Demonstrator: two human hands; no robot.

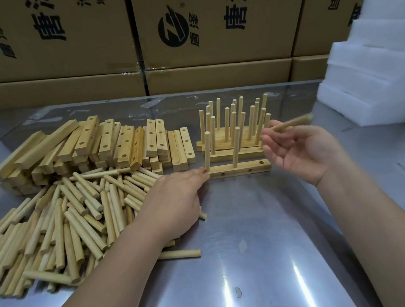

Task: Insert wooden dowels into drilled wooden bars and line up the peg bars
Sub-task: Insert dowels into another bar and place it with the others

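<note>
Head view: left hand [176, 198] presses straight fingers against the bar [239, 169] end, and right hand [299, 151] pinches a dowel [287, 124] near its empty hole [261, 163]. A tilted entry could jam or tip the bar. Finished bars [231, 149] crowd just behind, so the room to move is on the near side of the table [246, 237].

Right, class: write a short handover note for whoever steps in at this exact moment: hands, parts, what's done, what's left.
Left hand: fingertips rest on the left end of the front bar, steadying it.
Right hand: pinches one dowel, raised to the right of the bars.
Done: two dowels stand in the front bar; finished peg bars lined up behind it.
Left: fill the empty right-end hole, then line the bar up; dowel pile and bar stack wait at left.
</note>
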